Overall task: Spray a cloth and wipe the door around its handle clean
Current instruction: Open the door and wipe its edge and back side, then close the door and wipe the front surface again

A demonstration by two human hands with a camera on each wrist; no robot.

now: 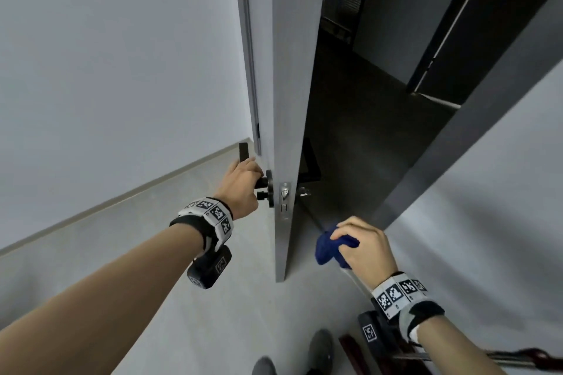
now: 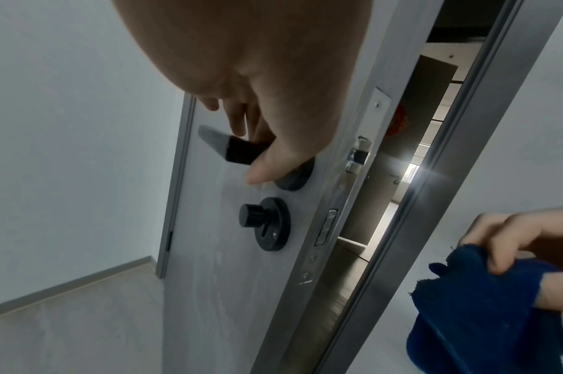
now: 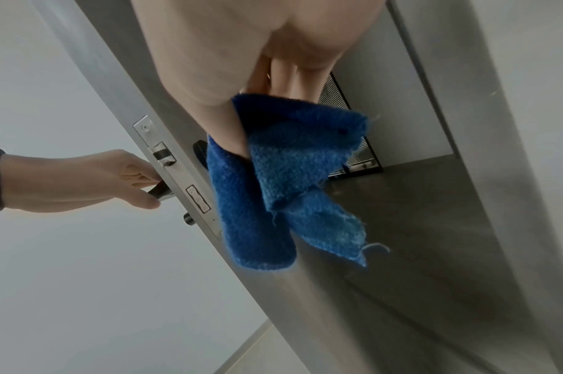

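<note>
The black lever handle [image 1: 247, 158] on the near face of the grey door [image 1: 286, 76] is gripped by the left hand [image 1: 243, 184], fingers curled over it and thumb beneath, above the round black thumb-turn [image 2: 253, 215]. The door is seen ajar, its steel latch plate [image 1: 285, 198] facing the viewer. The bunched blue cloth [image 1: 330, 248] is clutched in the curled fingers of the right hand [image 1: 365, 248], just beside the door's edge, below the latch and apart from it.

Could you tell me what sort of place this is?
Probably an indoor hallway at a room's doorway: a grey door ajar with a black lever handle, plain walls with a skirting board.
</note>
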